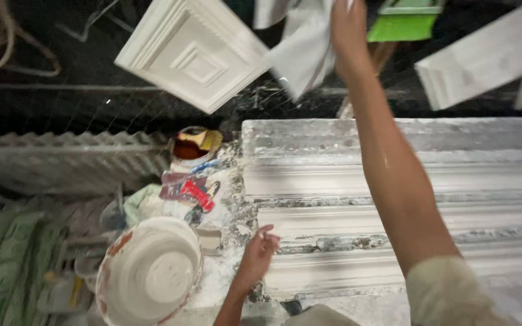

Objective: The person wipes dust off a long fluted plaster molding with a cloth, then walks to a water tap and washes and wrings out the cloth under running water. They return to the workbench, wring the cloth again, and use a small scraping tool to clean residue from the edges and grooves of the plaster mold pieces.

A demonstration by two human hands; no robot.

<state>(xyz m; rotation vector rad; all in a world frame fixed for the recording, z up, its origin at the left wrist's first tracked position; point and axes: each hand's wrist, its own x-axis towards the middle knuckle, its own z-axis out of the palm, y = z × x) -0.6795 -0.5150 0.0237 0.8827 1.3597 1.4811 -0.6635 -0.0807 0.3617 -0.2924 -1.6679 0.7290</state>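
The right hand (348,27) reaches up, grasping a white crumpled cloth (303,51) above the long ridged white plaster moulding (454,181). The left hand (260,250) hovers loosely curled, empty, beside a plaster-caked round bowl (149,271).

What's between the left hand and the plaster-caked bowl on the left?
In the head view, only plaster-splattered bench lies between the left hand and the bowl. A small pale block sits just above that gap, near the bowl's rim.
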